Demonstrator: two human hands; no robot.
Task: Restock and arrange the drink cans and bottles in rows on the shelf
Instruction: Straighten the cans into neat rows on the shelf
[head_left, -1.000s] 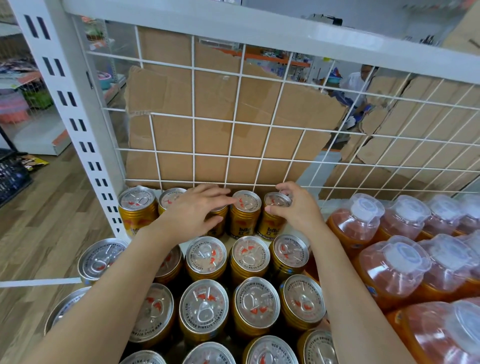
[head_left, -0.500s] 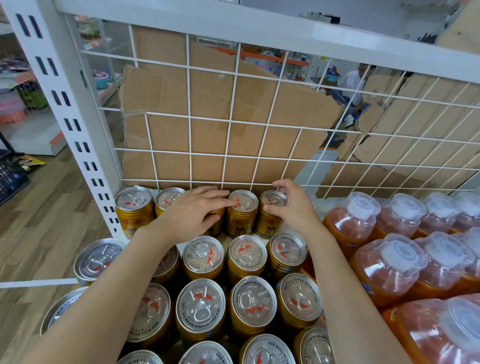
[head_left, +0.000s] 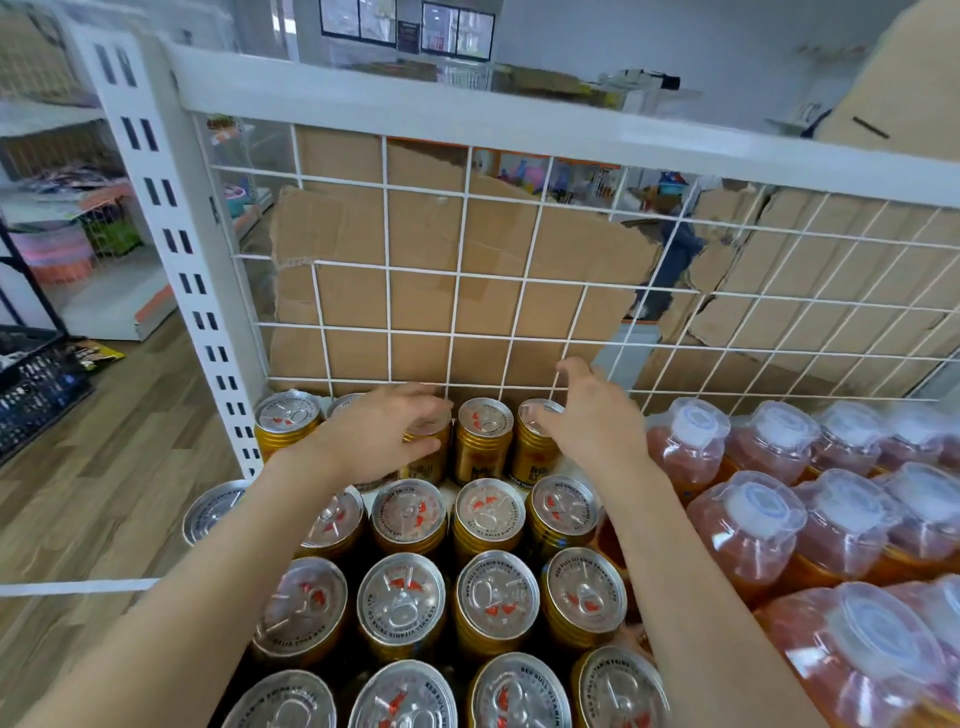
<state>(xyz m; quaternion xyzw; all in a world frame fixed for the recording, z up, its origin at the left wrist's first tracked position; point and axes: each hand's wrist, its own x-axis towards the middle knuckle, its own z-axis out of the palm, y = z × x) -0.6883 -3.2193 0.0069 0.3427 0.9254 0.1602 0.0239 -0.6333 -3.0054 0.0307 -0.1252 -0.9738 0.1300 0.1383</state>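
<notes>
The gold cans stood upright in tidy rows on the shelf, lids up, filling its left part from the near edge to the back. In the back row, hard against the wire grid, the left hand grasped one back-row can, fingers curled over its lid and thumb against its side. Two places to the right, the right hand was released, fingers spread and lifted toward the grid, with only the thumb tip resting on the lid of the end can. Just beside that can began the bottles of orange drink, capped and wrapped in clear film, also in rows along the right of the shelf. Behind the grid leaned sheets of cardboard, and a white slotted post marked the shelf's left corner. The job looked well advanced: several can rows were full and straight. The back row seemed to be the part in hand, and small gaps near the left edge might yet need closing; the shelf's far right lay out of view.
</notes>
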